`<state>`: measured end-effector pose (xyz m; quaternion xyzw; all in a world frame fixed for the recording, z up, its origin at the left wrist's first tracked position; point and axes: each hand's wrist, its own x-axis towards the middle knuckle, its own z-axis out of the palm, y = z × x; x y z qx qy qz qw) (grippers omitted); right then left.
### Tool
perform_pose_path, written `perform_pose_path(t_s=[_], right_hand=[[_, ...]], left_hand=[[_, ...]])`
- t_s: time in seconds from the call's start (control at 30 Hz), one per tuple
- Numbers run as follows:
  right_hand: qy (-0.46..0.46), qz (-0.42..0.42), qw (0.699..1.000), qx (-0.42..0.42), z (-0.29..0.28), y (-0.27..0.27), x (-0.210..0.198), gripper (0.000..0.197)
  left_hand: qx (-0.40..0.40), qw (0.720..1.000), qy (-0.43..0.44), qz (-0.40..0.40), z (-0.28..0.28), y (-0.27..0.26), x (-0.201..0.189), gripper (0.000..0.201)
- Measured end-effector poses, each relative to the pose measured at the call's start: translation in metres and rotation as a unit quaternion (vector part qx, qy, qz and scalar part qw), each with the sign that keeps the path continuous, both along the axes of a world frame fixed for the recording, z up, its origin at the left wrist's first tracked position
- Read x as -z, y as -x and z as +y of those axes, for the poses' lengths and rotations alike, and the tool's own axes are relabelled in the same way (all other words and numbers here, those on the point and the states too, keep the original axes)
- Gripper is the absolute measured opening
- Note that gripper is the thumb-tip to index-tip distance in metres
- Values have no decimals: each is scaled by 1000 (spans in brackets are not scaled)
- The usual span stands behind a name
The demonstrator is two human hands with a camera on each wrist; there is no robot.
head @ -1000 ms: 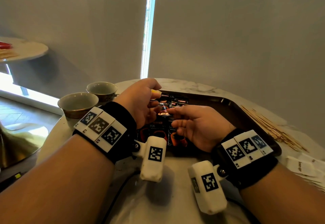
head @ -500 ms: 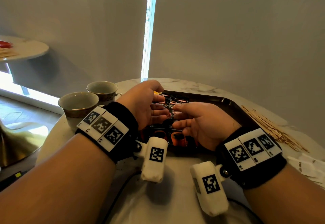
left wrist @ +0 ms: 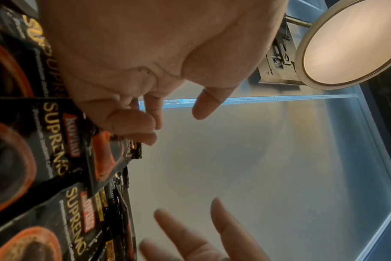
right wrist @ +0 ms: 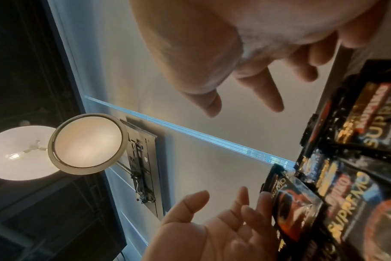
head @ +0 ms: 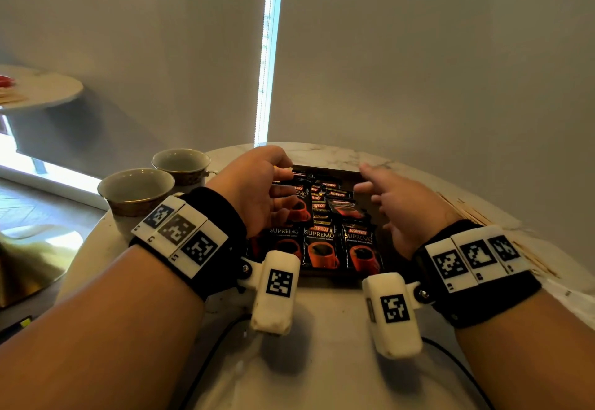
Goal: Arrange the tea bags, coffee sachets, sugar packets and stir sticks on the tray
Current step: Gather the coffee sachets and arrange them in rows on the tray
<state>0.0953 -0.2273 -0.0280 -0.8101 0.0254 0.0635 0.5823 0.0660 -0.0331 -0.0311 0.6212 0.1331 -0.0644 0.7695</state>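
Three Kopiko Supremo coffee sachets (head: 322, 247) lie side by side along the dark tray's (head: 325, 169) near edge, more overlapping behind. Left hand (head: 254, 190) and right hand (head: 399, 207) hover over them, fingers spread and relaxed, gripping nothing. Two cups (head: 138, 189) stand left; stir sticks (head: 476, 216) right.

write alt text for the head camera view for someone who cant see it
Two open hands, left hand and right hand, hover over a dark tray filled with black coffee sachets on a marble table. Two empty cups stand left; stir sticks lie right.
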Motion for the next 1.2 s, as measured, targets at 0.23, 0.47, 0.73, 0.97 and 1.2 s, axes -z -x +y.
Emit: perform_pose_path(t_s=[0.23,0.47,0.73,0.97,1.2], right_hand=[[50,55,996,-54,1,-6,14,75],[63,65,993,-78,2,-9,15,62],[119,68,986,-91,5,-2,10,56],[138,72,984,-84,8,-4,15,92],[113,59,988,-90,9,-2,11,76]], left_hand=[[8,1000,29,-1,-2,-2,1,37],[15,999,33,-9,-5,-4,4,37],[18,998,62,-27,-10,-5,6,38],[7,996,84,-41,-10,-8,8,41],[6,993,105,-58,-11,-10,9,53]])
